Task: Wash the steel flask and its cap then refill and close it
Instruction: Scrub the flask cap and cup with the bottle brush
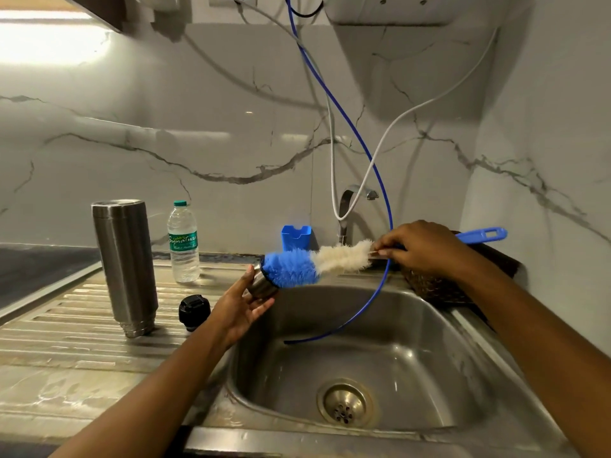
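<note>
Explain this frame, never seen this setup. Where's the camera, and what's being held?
There is no robot here. A single camera is worn on a person's head and looks down at their two bare hands over a kitchen sink. The left hand holds a small steel cup. The right hand pinches a bottle brush near its handle, with the blue bristles at the cup's mouth. On the ribbed drainboard to the left, the steel flask stands upside down, and a black cap lies beside it. A plastic water bottle stands behind them. A blue hose hangs down into the basin.
</note>
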{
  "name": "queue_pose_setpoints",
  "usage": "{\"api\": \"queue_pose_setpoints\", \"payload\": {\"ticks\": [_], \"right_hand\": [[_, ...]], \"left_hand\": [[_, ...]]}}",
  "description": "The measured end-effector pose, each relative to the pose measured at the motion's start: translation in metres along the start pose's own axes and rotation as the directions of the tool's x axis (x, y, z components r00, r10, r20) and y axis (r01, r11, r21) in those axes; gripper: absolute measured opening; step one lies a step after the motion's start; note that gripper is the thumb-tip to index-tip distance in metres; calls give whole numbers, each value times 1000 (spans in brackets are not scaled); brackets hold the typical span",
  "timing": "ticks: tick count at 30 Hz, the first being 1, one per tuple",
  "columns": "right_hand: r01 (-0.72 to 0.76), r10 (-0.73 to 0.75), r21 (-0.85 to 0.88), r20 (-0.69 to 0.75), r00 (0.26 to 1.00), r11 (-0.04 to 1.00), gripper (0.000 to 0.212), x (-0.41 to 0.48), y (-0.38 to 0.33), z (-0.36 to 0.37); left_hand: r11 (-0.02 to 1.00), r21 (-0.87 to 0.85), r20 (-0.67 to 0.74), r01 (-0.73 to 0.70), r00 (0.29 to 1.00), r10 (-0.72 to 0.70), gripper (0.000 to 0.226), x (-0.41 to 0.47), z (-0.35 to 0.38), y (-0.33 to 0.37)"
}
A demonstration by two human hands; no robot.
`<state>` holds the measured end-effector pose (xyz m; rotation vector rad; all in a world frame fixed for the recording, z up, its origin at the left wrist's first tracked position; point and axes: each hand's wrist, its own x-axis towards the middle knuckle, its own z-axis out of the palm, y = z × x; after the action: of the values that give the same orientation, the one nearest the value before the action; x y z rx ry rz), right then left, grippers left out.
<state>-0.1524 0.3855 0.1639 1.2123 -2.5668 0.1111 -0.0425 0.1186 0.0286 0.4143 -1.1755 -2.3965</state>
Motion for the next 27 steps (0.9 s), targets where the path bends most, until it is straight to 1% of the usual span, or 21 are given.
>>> {"api": "queue_pose_setpoints", "payload": {"ticks": [2, 4, 6, 7, 8, 9, 10, 12, 13, 14, 15, 16, 17, 18, 19, 20, 21, 22, 24, 26, 27], "right_hand": [[90, -90, -108, 10, 996, 990, 31, 3, -4, -6], [174, -174, -166, 15, 985, 971, 31, 9, -7, -10], [198, -199, -134, 6, 980, 971, 29, 16, -5, -14], [191, -189, -76, 30, 981, 979, 27, 20, -3, -16], [173, -173, 6, 92, 981, 985, 26, 24, 0, -18], [146, -162, 98, 189, 969, 984, 23, 29, 4, -20], [106, -161, 189, 305, 939, 976, 21, 33, 8, -22], [-9, -156, 294, 531, 833, 956, 19, 41, 15, -24], [-75, -144, 320, 608, 781, 944, 20, 43, 18, -23], [-131, -130, 338, 648, 750, 932, 21, 45, 20, -22], [-163, -117, 351, 655, 746, 922, 23, 47, 22, -20], [-177, -112, 370, 640, 760, 912, 24, 46, 21, -18], [-162, -111, 378, 606, 788, 912, 25, 45, 21, -16], [-103, -111, 348, 544, 832, 932, 26, 42, 20, -14], [-10, -114, 259, 457, 882, 966, 27, 37, 20, -12], [84, -121, 118, 352, 928, 989, 28, 33, 21, -10], [150, -139, -30, 238, 961, 988, 27, 28, 22, -8], [189, -169, -140, 140, 976, 972, 25, 22, 22, -6], [237, -242, -250, 10, 970, 939, 19, 14, 26, -2], [272, -291, -254, -39, 956, 928, 19, 13, 28, 4], [288, -298, -213, -18, 954, 934, 22, 15, 28, 6]], "left_hand": [[999, 33, 12, 14, 1000, -14, 28, 0, 1, 0], [998, 52, 27, 39, 999, -40, 32, -1, 2, -1], [996, 53, 43, 75, 996, -78, 33, -1, 2, -4], [994, 49, 63, 93, 993, -96, 33, -2, 2, -6], [993, 53, 93, 102, 990, -106, 35, -3, 2, -7], [992, 76, 129, 99, 986, -108, 40, -3, 1, -8], [990, 114, 165, 88, 981, -106, 46, -2, -1, -9], [980, 188, 220, 61, 970, -102, 54, -2, -3, -10], [977, 207, 234, 48, 967, -97, 56, -3, -3, -10], [977, 212, 241, 35, 967, -87, 55, -3, -3, -11], [978, 210, 236, 21, 969, -72, 53, -4, -2, -11], [979, 202, 220, 9, 974, -54, 49, -4, -1, -10], [982, 189, 195, 4, 980, -42, 46, -5, -1, -10], [985, 170, 161, 8, 986, -36, 44, -5, 0, -9], [989, 148, 124, 17, 992, -36, 41, -4, 0, -8], [992, 125, 91, 28, 995, -39, 38, -4, 0, -8], [994, 104, 65, 36, 997, -43, 33, -4, 1, -8], [996, 85, 44, 40, 998, -44, 29, -4, 1, -7], [997, 55, 23, 45, 999, -47, 27, -3, 2, -7], [998, 50, 18, 47, 999, -47, 25, -2, 2, -7], [997, 57, 21, 43, 999, -45, 23, -1, 1, -7]]}}
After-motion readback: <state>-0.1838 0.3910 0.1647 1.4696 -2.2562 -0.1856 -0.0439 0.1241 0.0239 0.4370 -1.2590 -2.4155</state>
